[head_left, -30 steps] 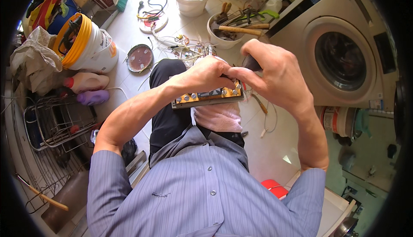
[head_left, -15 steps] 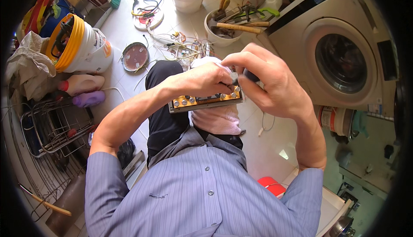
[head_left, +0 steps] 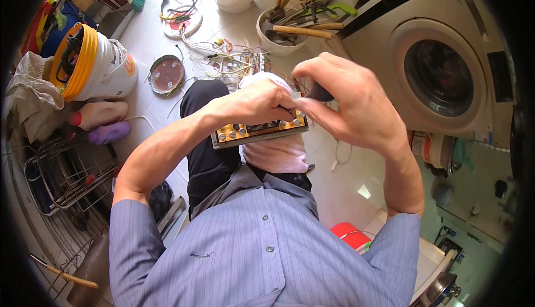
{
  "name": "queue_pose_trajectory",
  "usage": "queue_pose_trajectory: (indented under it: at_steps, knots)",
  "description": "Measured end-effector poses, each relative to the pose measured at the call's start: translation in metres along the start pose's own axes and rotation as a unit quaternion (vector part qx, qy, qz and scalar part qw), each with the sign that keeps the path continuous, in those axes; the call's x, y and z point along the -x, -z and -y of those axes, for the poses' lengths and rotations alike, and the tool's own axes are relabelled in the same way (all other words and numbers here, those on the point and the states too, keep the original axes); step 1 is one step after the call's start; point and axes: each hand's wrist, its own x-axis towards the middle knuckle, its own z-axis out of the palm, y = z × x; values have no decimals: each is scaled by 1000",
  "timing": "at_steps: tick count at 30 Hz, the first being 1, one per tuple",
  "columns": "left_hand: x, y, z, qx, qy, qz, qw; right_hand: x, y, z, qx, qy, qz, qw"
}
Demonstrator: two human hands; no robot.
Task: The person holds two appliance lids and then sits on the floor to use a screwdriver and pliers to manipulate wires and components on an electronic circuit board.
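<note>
A yellow circuit board (head_left: 243,131) with round metal parts, mounted on a grey metal base, rests over a pink towel (head_left: 273,156) on my lap. My left hand (head_left: 259,101) has curled fingers on the board's right part, by a small pale piece (head_left: 295,97) too indistinct to name. My right hand (head_left: 348,101) curves round a dark object (head_left: 319,92), with thumb and index finger close to my left fingertips. What exactly lies between the fingertips is partly hidden.
Tangled wires (head_left: 234,56), a round metal plate (head_left: 167,74) and a bucket of tools (head_left: 284,37) lie ahead. A yellow-rimmed bucket (head_left: 100,70), bottles (head_left: 106,115) and wire rack (head_left: 61,173) are left. A washing machine (head_left: 390,73) stands right, a red container (head_left: 348,234) behind.
My right fingers have shifted around my left fingertips, and a small pale piece has come into sight between the hands. The surroundings have shifted slightly in view.
</note>
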Motion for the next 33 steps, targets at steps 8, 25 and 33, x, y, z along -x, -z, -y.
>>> queue_pose_trajectory:
  at_steps: [8, 25, 33]
  knots:
    - [1, -5, -1, 8, 30, -15, 999, 6, 10, 9, -31, 28, 46, 998]
    - [6, 14, -9, -75, 97, 127, 984, 12, 13, 9, -41, -84, 75, 993]
    - [25, 0, -4, -55, 114, 43, 991, 16, 18, 8, -67, -66, 61, 994]
